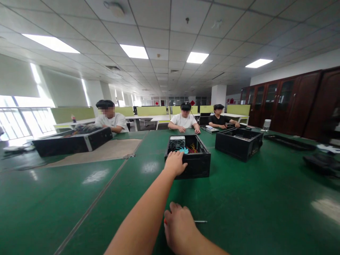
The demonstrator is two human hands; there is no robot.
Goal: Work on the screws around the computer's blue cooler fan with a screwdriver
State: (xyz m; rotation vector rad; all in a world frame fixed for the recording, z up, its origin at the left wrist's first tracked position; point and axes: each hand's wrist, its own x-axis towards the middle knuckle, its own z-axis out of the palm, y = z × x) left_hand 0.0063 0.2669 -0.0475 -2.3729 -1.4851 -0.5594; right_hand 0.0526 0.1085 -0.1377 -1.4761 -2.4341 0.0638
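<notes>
A black open-topped computer case point(196, 166) stands on the green table in front of me. My left hand point(175, 163) reaches out to it, fingers over the near rim and thumb against the front wall, closed on that edge. Just past the fingertips is a light-blue fan point(183, 150). Inside the case I see a power supply point(177, 142) with a round grille, and red and yellow wires point(193, 148). Closer to me, my right hand point(180, 226) rests low at the table, closed over a screwdriver point(200, 221); its metal shaft sticks out rightward and a bit of red handle shows on the left.
Another open black case point(239, 143) stands to the right, and a larger one point(71, 141) lies left on brown cardboard point(119, 148). A black panel point(290, 142) and a dark object point(321, 163) lie far right. Three people sit across the table point(255, 209).
</notes>
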